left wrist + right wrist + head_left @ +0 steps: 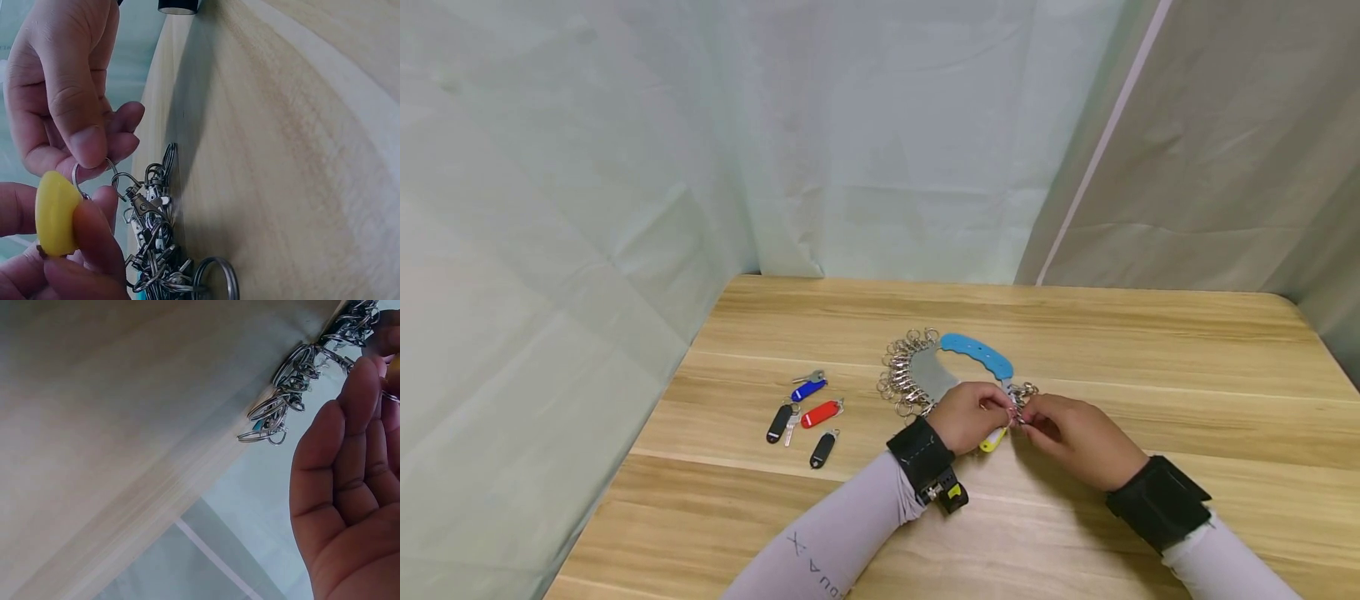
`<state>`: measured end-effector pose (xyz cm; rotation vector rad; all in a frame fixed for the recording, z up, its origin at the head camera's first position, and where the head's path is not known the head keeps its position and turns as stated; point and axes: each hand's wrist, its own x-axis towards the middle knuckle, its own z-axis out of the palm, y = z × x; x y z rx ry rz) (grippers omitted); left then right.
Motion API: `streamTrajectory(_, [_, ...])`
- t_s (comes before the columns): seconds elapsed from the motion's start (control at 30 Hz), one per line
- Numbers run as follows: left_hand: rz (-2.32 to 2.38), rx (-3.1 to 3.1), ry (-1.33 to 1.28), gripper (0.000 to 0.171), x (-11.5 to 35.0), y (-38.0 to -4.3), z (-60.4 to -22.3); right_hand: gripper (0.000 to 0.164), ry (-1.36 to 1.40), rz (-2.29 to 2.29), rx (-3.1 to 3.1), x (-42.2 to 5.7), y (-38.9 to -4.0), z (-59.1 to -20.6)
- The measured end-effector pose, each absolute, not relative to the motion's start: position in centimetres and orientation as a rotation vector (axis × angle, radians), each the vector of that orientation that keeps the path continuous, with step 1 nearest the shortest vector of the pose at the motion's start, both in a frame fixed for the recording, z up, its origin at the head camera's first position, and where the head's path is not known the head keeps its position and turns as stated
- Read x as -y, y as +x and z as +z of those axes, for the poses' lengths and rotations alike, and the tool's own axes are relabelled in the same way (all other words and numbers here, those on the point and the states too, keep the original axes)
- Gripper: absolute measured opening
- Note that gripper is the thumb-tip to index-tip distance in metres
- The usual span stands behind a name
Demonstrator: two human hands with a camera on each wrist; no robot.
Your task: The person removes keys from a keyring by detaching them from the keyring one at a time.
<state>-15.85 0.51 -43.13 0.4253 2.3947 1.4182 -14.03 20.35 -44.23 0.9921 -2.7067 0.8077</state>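
Note:
In the head view my left hand [972, 415] pinches a yellow key tag [992, 441] between thumb and fingers. Facing it, my right hand [1086, 437] holds a small metal split ring [113, 167] by its fingertips, beside the tag in the left wrist view. Both hands meet over the right end of a key holder, which has a blue curved handle [976, 352] and a grey plate [931, 373]. Swivel clasps with rings [147, 209] crowd its edge, one of them right at the pinched ring. My hands hide the holder's front part.
To the left on the wooden table [715, 492] lie a blue key tag [808, 391] with a key, a red tag [820, 414], a black tag [779, 423] with a key [791, 429], and another black tag [823, 450]. Pale curtains [887, 167] hang behind.

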Motion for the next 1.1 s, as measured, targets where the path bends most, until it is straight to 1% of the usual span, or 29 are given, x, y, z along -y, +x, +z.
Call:
streamTrajectory(0.43, [1.465,-2.379,0.408,0.006,-0.59,-15.85,-43.27,0.009,1.028,0.845,2.685,-20.32,-13.92,-44.02])
streamTrajectory(0.67, [1.462,-2.39,0.413,0.008,-0.48,-15.81,-43.23,0.011,1.04,0.852,2.677,-20.24,-13.98,-44.1])
streamTrajectory(1.1, [1.48,-2.377,0.44,0.008,-0.37,-15.86,-43.3,0.008,1.018,0.835,2.695,-20.28,-13.99,-43.95])
